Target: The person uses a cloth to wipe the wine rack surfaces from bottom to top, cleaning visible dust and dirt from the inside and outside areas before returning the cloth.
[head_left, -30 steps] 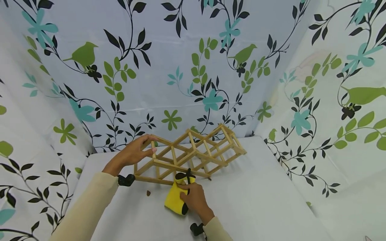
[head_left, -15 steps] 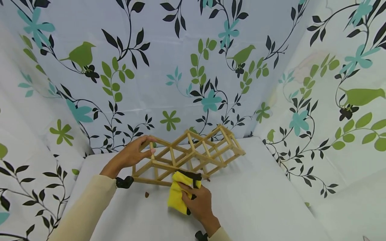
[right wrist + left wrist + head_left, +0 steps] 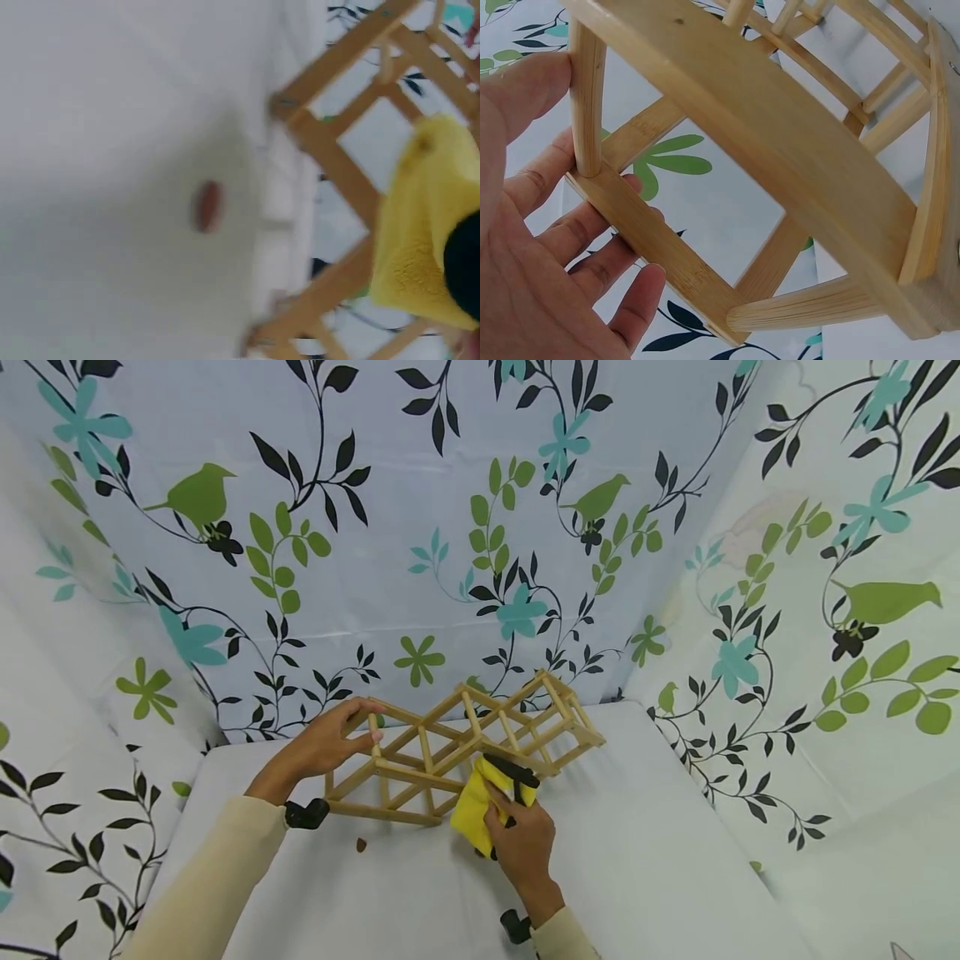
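A zigzag wooden rack of slats and round dowels, like a folding wine rack, stands tilted on the white surface. My left hand grips its upper left end; in the left wrist view the thumb lies against an upright dowel and fingertips curl round a slat. With my right hand I hold a yellow cloth with black patches against the rack's lower front bar, near the middle. The right wrist view shows the bunched yellow cloth overlapping the rack's frame; most of that hand is out of that view.
A small brown piece lies on the white tabletop in front of the rack. Behind and at both sides hang sheets printed with leaves, flowers and birds. Black wrist devices sit at both cuffs.
My right hand has moved right and slightly up along the rack's front with the cloth, which has turned and bunched. The left hand keeps its hold; the rack stays in place.
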`<act>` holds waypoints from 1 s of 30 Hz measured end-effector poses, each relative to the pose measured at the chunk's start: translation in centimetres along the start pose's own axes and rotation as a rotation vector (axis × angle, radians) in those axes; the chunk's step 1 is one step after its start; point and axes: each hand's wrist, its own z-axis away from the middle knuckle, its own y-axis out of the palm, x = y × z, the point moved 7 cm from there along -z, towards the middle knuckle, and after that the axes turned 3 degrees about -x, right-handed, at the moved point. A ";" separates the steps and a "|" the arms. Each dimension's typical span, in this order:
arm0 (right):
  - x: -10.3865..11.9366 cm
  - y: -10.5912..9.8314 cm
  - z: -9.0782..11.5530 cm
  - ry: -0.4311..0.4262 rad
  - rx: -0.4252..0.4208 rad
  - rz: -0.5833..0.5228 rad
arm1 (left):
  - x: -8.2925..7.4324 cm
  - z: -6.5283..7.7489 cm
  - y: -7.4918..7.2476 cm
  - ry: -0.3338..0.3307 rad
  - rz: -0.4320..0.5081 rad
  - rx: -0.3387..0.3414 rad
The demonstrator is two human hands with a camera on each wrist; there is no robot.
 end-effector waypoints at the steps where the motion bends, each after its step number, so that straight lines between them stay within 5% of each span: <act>1: -0.4 0.0 0.2 0.028 0.002 0.012 | 0.0 0.0 0.0 0.001 -0.001 0.000; 5: -2.5 -0.3 1.5 0.194 0.054 0.052 | -0.1 -0.1 0.4 0.004 0.005 0.015; 10: -1.4 -1.6 1.5 -0.008 -0.091 -0.067 | -0.2 -0.1 0.3 0.002 0.011 0.020; 12: -1.2 -1.2 1.0 -0.028 -0.098 -0.081 | -0.2 -0.2 0.1 0.002 0.015 0.015; 17: -2.7 0.8 0.4 0.207 0.141 -0.008 | -0.3 -0.2 0.2 0.016 0.027 0.027; 24: -2.9 1.5 0.6 0.198 0.296 -0.059 | -0.3 -0.5 0.1 0.023 0.014 0.029; 27: -4.7 2.0 0.7 0.341 0.445 0.019 | -0.3 -0.4 -0.1 0.012 0.010 0.026; 30: -6.4 1.4 1.0 0.407 0.475 0.108 | -0.4 -0.6 0.1 0.010 0.016 0.037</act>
